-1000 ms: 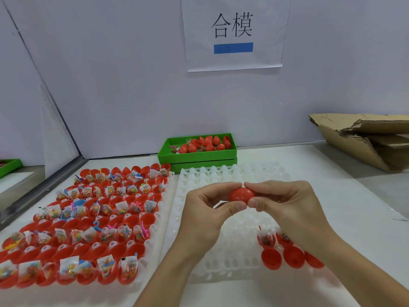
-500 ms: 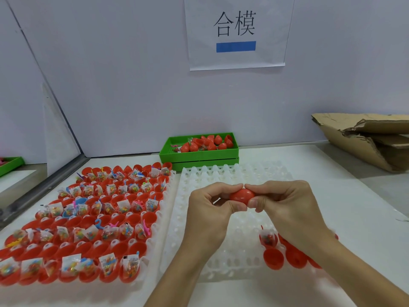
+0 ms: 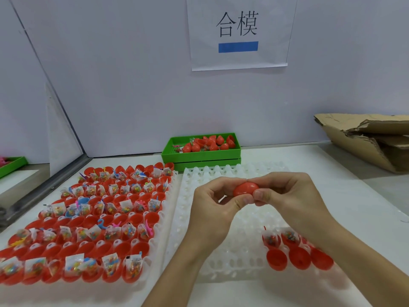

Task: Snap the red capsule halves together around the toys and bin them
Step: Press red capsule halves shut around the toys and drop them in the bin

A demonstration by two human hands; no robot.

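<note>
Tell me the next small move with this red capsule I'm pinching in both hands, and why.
Probably carry the red capsule to the green bin and drop it in. It looks closed between the left hand and right hand, and finished capsules already lie in that bin.

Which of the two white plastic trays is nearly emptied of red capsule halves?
The right white plastic tray, beneath the hands: only a few red capsule halves remain at its near-right corner.

Filled tray at worktop left edge; second tray beside it; bin behind both, at back edge.
</note>
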